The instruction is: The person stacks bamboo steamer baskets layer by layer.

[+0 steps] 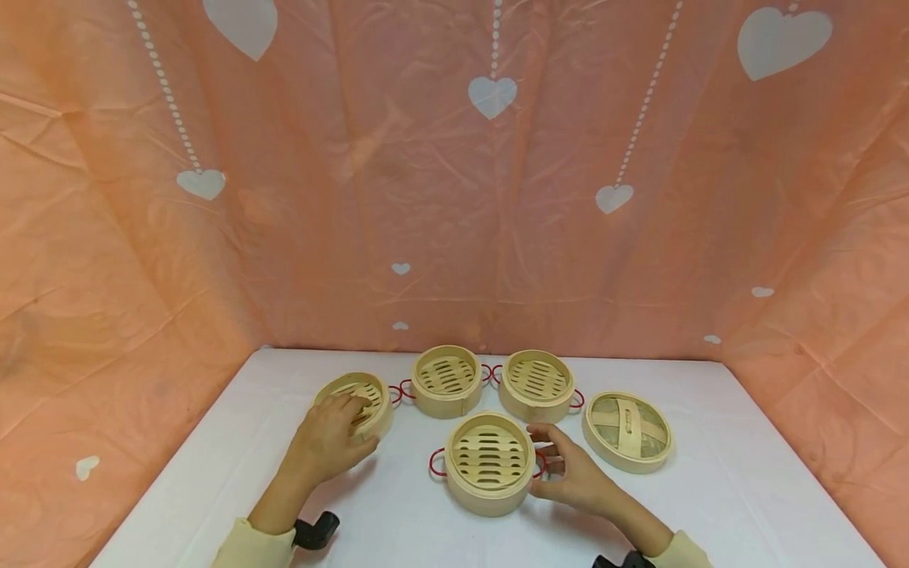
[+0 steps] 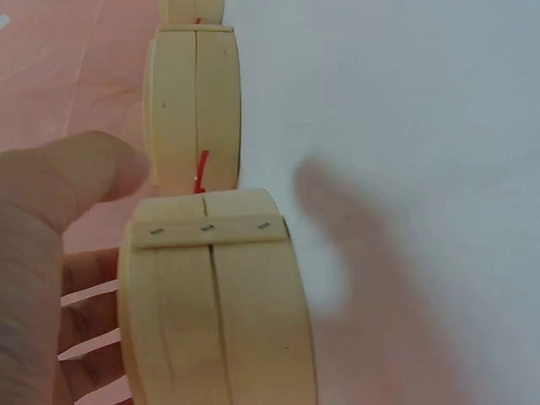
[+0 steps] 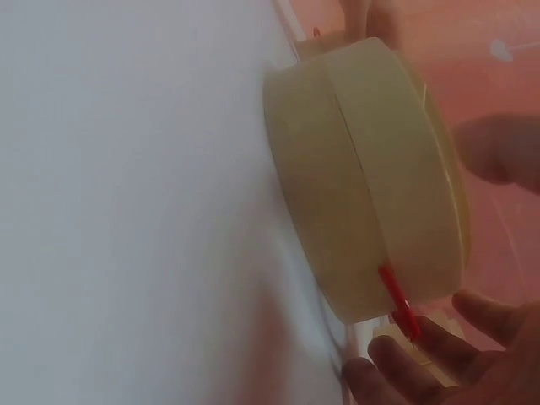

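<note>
My left hand (image 1: 330,438) reaches over the left bamboo steamer basket (image 1: 383,418), its fingers across the slatted top. In the left wrist view the thumb (image 2: 105,164) stands apart from that basket's wall, and the other fingers show behind it. A front bamboo steamer basket (image 1: 490,505) with red loop handles sits upright on the table. Beside its right handle is my right hand (image 1: 571,477), fingers loosely bent and spread. The right wrist view shows its fingertips right at the red handle (image 3: 399,299), while the thumb hangs over the rim, apart from it.
Two more steamer baskets, one at back centre (image 1: 446,406) and one right of it (image 1: 536,410), stand behind. A round woven bamboo lid (image 1: 630,426) lies at the right. The white table (image 1: 405,536) meets an orange cloth backdrop (image 1: 454,237) with hearts.
</note>
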Demonstrator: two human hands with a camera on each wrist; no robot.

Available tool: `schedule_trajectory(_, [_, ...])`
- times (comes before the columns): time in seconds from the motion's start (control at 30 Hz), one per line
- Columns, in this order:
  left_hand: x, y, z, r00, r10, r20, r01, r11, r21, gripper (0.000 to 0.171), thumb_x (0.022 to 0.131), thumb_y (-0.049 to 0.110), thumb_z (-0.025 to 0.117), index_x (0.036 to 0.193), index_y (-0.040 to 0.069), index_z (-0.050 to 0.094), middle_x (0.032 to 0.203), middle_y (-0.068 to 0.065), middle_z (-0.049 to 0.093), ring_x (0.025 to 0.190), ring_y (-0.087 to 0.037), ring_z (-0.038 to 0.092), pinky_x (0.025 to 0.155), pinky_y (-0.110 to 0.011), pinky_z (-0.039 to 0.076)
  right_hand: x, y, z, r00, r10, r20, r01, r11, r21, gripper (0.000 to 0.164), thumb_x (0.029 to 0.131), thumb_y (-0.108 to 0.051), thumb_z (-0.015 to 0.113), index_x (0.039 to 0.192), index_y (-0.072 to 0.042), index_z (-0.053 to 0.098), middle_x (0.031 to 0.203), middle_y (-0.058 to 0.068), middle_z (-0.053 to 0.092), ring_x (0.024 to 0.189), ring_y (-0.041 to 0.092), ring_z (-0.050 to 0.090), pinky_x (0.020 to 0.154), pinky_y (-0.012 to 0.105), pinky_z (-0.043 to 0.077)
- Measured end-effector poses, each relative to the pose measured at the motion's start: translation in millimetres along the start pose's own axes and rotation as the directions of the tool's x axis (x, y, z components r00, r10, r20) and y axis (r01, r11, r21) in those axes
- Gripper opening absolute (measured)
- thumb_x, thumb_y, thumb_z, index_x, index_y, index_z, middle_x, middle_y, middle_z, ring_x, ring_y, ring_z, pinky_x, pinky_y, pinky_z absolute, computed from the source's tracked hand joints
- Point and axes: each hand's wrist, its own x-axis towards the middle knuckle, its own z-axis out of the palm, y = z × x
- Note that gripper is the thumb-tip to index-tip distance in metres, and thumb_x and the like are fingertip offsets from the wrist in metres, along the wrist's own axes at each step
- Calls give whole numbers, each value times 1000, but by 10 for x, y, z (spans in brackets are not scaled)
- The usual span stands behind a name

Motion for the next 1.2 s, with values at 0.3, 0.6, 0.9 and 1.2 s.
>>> schedule_trajectory(0.3, [-24,-64,71,999,-23,39,24,1000,-9,40,67,24,75,103,8,67,103,-10,70,101,-33,65,86,-50,50,14,24,8,1000,-24,11,23,999,33,80,74,-16,79,139,-1,36,133,27,48,114,37,56,86,33,52])
schedule_trajectory(0.6, [-23,-61,90,1000,-16,18,16,1000,18,35,65,19,74,98,10,68,97,-7,70,95,-33,65,74,-48,47,27,27,20,1000,2,15,-3,1000,17,82,73,-17,79,140,-2,35,133,24,49,113,32,56,83,26,51])
schedule_trajectory(0.9, [-2,-36,84,1000,-5,10,5,1000,6,31,63,16,75,93,12,69,93,-5,68,93,-29,65,73,-46,47,42,33,23,1000,-6,16,6,1000,26,84,72,-14,79,141,-2,33,132,25,48,114,34,55,80,25,51])
schedule_trajectory(1.2, [-13,-59,122,1000,-17,26,16,1000,8,31,63,16,76,93,13,69,92,-3,68,92,-26,65,70,-44,46,45,38,34,999,-14,32,13,999,44,85,71,-14,78,141,0,32,131,25,48,111,31,55,79,24,51])
